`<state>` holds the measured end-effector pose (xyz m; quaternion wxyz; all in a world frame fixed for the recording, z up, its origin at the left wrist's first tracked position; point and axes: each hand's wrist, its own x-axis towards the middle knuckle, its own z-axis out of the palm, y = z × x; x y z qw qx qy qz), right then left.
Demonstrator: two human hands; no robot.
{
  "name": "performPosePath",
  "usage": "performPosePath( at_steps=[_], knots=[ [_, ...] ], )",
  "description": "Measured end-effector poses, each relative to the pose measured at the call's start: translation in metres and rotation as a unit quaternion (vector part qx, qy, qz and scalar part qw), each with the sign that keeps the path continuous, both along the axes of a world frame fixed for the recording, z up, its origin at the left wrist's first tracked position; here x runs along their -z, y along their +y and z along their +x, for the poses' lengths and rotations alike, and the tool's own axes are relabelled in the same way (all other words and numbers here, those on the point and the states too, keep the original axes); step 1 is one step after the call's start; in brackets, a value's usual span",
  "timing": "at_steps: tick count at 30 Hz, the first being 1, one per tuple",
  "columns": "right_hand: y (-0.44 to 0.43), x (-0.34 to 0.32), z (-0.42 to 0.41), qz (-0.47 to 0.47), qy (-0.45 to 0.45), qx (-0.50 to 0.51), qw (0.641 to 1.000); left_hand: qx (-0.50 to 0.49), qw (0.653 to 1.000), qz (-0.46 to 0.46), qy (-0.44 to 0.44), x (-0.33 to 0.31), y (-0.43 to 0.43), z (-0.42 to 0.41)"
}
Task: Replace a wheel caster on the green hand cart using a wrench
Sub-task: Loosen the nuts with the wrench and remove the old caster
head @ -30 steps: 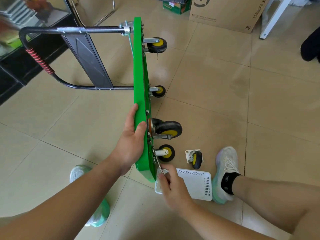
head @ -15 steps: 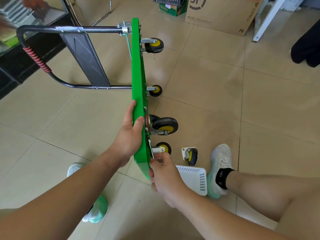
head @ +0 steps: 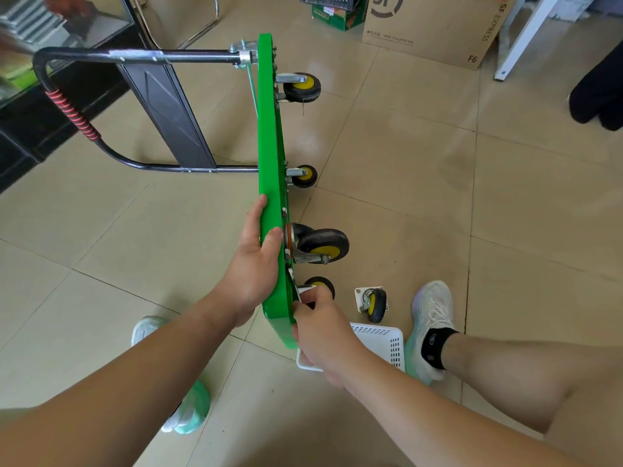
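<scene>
The green hand cart [head: 269,129] stands on its side on the tiled floor, wheels pointing right. My left hand [head: 253,264] grips the upper edge of the deck, thumb over it beside the large black-and-yellow caster [head: 323,246]. My right hand [head: 323,328] is closed around a thin metal wrench [head: 298,293], pressed against the deck at the base of the nearest small caster [head: 322,284]. The hand hides most of the wrench and the caster's bracket. A loose caster [head: 372,303] with a white mounting plate lies on the floor to the right.
A white perforated basket [head: 387,345] sits on the floor under my right wrist. My shoes [head: 433,315] flank the cart's near end. The cart's black handle [head: 77,116] extends left. A cardboard box [head: 431,25] and white table leg [head: 519,38] stand at the back.
My right hand rose from over the basket to the base of the nearest small caster, bringing the wrench against the deck. My left hand kept its grip on the cart.
</scene>
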<state>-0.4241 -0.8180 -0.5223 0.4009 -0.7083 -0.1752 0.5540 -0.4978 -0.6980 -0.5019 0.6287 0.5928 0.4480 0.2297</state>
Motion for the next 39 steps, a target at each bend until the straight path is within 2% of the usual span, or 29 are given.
performPosePath(
  at_steps=[4,9,13,17,26,39],
  knots=[
    [-0.015,0.033,-0.006,0.045,-0.140,-0.063,0.987,-0.003,1.000,-0.005,-0.005,0.001,0.000,0.001],
    [-0.022,0.065,0.002,0.095,-0.193,-0.127,0.968,-0.004,1.000,-0.006,-0.006,0.004,0.001,0.000],
    [-0.019,0.073,0.009,0.093,-0.211,-0.139,0.963,-0.001,1.000,-0.010,-0.005,0.004,0.002,0.000],
    [-0.031,0.067,0.004,0.099,-0.207,-0.109,0.967,-0.003,1.000,-0.009,-0.006,0.002,0.002,0.002],
    [-0.032,0.030,-0.005,0.058,-0.126,-0.032,0.990,-0.003,1.000,-0.006,-0.001,-0.001,0.001,0.002],
    [0.007,0.005,0.003,-0.001,-0.035,-0.012,0.999,-0.008,1.000,-0.002,-0.002,0.000,0.000,0.003]
  ],
)
